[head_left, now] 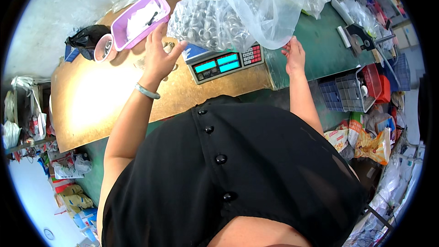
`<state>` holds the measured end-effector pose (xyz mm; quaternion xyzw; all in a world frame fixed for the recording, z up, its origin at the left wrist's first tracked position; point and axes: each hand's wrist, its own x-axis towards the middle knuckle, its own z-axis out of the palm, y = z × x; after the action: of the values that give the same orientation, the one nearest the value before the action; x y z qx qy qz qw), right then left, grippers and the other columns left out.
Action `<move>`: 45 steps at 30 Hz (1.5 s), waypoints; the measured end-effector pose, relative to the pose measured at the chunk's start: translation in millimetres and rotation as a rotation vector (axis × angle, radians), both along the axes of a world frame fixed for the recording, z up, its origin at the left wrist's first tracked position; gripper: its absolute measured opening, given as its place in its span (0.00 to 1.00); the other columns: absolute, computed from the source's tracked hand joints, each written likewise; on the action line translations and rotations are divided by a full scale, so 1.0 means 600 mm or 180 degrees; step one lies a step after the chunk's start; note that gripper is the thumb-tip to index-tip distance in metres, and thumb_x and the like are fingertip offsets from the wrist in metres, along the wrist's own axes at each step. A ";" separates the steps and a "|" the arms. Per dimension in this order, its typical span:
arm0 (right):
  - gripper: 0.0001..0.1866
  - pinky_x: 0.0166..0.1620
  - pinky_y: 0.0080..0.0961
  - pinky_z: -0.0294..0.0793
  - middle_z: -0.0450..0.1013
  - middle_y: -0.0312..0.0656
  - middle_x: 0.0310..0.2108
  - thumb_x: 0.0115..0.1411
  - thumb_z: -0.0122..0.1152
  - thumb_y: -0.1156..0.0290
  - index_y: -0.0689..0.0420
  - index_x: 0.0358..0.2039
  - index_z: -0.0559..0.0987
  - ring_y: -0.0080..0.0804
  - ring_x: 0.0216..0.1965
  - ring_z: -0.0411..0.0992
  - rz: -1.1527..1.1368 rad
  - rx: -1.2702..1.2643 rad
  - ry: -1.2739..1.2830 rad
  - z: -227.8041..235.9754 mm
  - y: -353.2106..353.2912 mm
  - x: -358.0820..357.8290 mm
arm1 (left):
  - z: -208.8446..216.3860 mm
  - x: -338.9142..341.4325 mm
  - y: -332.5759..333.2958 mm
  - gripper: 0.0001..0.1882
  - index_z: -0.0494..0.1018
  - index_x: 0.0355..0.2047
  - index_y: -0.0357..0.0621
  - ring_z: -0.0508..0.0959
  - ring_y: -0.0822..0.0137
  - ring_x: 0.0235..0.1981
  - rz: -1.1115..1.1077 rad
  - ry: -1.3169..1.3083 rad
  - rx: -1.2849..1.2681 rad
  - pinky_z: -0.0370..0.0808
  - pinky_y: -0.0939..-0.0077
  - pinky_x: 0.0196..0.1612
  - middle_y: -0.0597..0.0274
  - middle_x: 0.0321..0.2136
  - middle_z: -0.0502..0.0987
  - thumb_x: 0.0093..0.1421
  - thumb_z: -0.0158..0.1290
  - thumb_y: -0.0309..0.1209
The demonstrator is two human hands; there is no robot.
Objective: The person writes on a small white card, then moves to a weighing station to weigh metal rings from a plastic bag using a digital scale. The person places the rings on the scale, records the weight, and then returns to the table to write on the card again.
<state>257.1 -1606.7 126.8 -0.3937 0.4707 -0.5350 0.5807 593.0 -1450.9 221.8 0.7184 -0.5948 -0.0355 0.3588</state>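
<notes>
A clear plastic bag (272,16) full of small silvery metal rings or fittings (215,25) rests on a digital scale (228,64) with lit blue-green displays. My left hand (160,57) is open just left of the bag, thumb and fingers spread, with nothing in its grasp. On the right, my right hand (295,56) has its fingers curled at the bag's loose edge, pinching it. The bag's filled part hides most of the weighing plate. A few small metal pieces (169,48) lie on the table behind my left hand.
A purple tray (118,29) and a pink cup (105,48) with small contents stand at the left of the wooden tabletop (91,105). Beside them sits a black bag (89,39). At the right are a green work surface (320,36), a clamp-like tool (359,39) and plastic baskets (350,92).
</notes>
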 end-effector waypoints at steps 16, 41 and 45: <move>0.28 0.48 0.21 0.63 0.66 0.38 0.45 0.50 0.60 0.70 0.60 0.51 0.62 0.24 0.44 0.64 0.1905 -0.1584 -0.0321 0.137 -0.155 0.153 | 0.057 -0.033 -0.185 0.39 0.57 0.52 0.40 0.67 0.61 0.45 -0.0656 0.0502 -0.0111 0.62 0.66 0.48 0.51 0.41 0.69 0.40 0.61 0.38; 0.06 0.34 0.18 0.64 0.68 0.33 0.25 0.56 0.51 0.70 0.59 0.27 0.73 0.19 0.28 0.66 0.0652 -0.1705 -0.1452 0.403 -0.106 0.382 | 0.195 0.079 -0.138 0.07 0.68 0.34 0.40 0.75 0.66 0.31 -0.0959 0.4459 -0.1508 0.73 0.75 0.32 0.59 0.30 0.73 0.55 0.45 0.28; 0.07 0.33 0.19 0.67 0.68 0.33 0.24 0.57 0.49 0.70 0.58 0.27 0.73 0.20 0.27 0.66 0.1238 -0.1847 -0.1568 0.436 -0.059 0.421 | 0.230 0.105 -0.066 0.07 0.70 0.31 0.38 0.75 0.68 0.29 -0.1112 0.4113 -0.2227 0.73 0.78 0.31 0.58 0.29 0.74 0.57 0.43 0.26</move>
<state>509.4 -1641.9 388.7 -0.4826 0.0648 -0.6039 0.6311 655.7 -1490.5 359.9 0.2941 -0.3478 -0.3152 0.8325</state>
